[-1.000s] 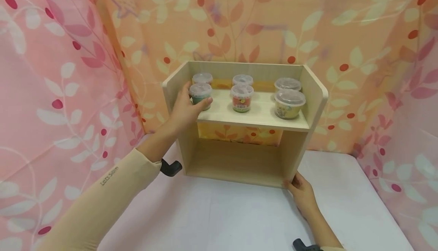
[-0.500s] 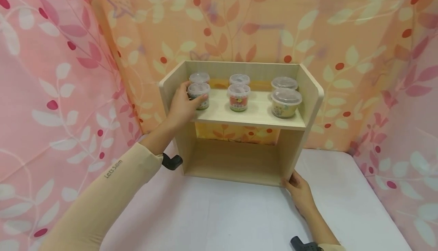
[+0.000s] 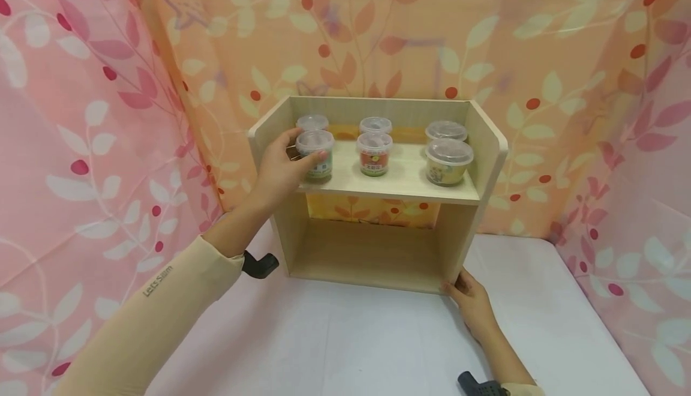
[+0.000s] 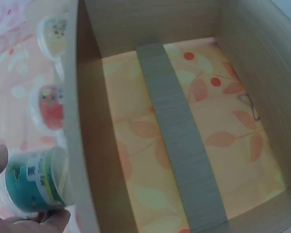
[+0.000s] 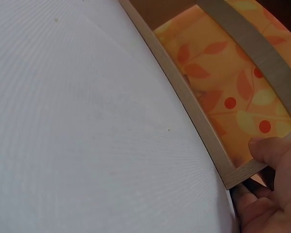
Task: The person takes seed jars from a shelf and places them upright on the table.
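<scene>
My left hand (image 3: 281, 171) holds a small round plastic cup (image 3: 315, 140) with a clear lid, thumb on the near side. It is at the front left of the upper board. In the left wrist view the cup (image 4: 30, 180) shows a teal label, with fingertips on opposite sides. My right hand (image 3: 475, 309) grips the lower right corner of the pale wooden shelf (image 3: 385, 189). In the right wrist view the thumb lies on the inner side of the side panel (image 5: 245, 174) and the other fingers are outside it, partly hidden.
Behind the held cup stands another lidded cup (image 3: 312, 122). A red-labelled cup (image 3: 373, 159) with one behind it stands mid-board, and two wider yellow tubs (image 3: 448, 165) stand at the right. The shelf rests on a white-covered table (image 3: 345, 336). Floral curtains (image 3: 410, 36) surround it.
The left hand has drawn the teal-labelled cup slightly toward the shelf's front edge, away from the cup behind. The right hand keeps its grip. The head view has shifted slightly.
</scene>
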